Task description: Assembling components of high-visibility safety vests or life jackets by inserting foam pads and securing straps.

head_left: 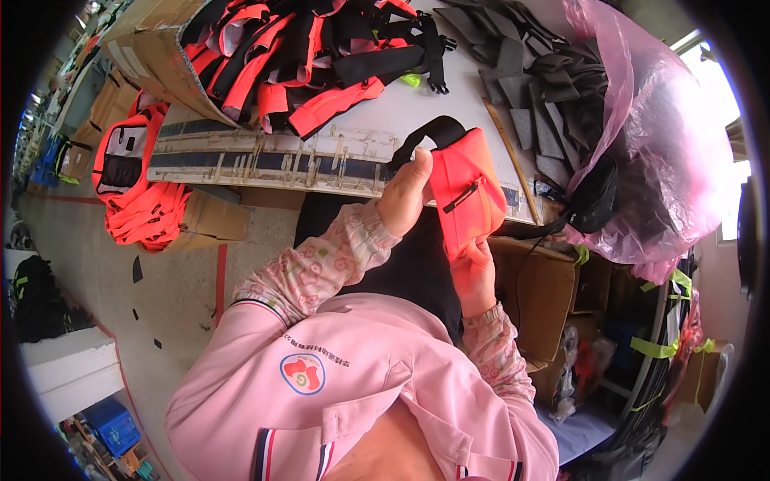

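Note:
A bright coral pouch [468, 188] with a short black zip is held up in front of me, at the table's near edge. A black strap [437, 132] curves out from its upper end. My left hand [405, 192] is closed on the pouch's left side near the strap, thumb up; its other fingers are mostly hidden. With fingers pinched, my right hand [475, 276] grips the pouch's lower end. Beyond it, a heap of coral and black sewn pieces [337, 104] with straps and buckles spills over the table.
An open cardboard box [152, 56] stands at the table's far left. Dark grey foam pieces [513, 68] lie far right, beside a wooden stick [511, 160] and a large pink plastic bag [654, 136]. Coral bags [144, 212] are piled on a carton at left.

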The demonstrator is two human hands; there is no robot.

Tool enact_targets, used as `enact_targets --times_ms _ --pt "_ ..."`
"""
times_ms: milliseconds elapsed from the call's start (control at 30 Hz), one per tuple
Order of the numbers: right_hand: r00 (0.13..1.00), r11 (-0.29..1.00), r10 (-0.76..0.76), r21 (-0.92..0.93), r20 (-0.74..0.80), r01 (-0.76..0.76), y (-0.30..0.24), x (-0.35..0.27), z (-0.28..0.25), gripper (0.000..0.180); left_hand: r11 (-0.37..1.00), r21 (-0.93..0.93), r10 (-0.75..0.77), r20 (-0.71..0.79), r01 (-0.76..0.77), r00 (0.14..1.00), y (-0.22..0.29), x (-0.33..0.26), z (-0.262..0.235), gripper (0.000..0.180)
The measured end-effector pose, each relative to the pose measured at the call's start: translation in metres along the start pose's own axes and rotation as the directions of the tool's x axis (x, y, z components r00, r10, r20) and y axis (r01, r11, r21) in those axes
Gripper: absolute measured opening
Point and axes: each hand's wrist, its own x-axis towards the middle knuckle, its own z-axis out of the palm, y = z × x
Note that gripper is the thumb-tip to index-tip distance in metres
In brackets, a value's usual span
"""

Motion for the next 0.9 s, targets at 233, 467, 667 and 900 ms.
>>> enact_targets --times_ms 233,467,667,900 --pt "0.999 0.999 -0.037 0.025 0.035 0.036 -0.012 0.000 0.003 0.037 0.998 -0.066 -0.008 0.251 0.025 0.968 0.000 -0.004 -0.004 0.074" --pt "0.581 0.341 -0.775 -0.610 0.249 0.715 -0.257 -0.071 -0.025 0.026 0.734 0.674 -0.167 0.066 0.079 0.984 0.042 0.008 -0.076 0.034" --pt "0.856 -0.191 -0.409 -0.947 0.316 0.258 -0.335 -0.148 0.023 0.027 -0.370 0.919 0.394 0.286 -0.134 0.873 0.088 0.041 -0.176 0.031" --pt "0.987 -0.401 0.150 -0.910 0.052 0.109 -0.212 -0.054 0.034 0.036 -0.620 0.776 0.103 -0.068 0.117 0.992 0.065 0.059 -0.206 0.048"
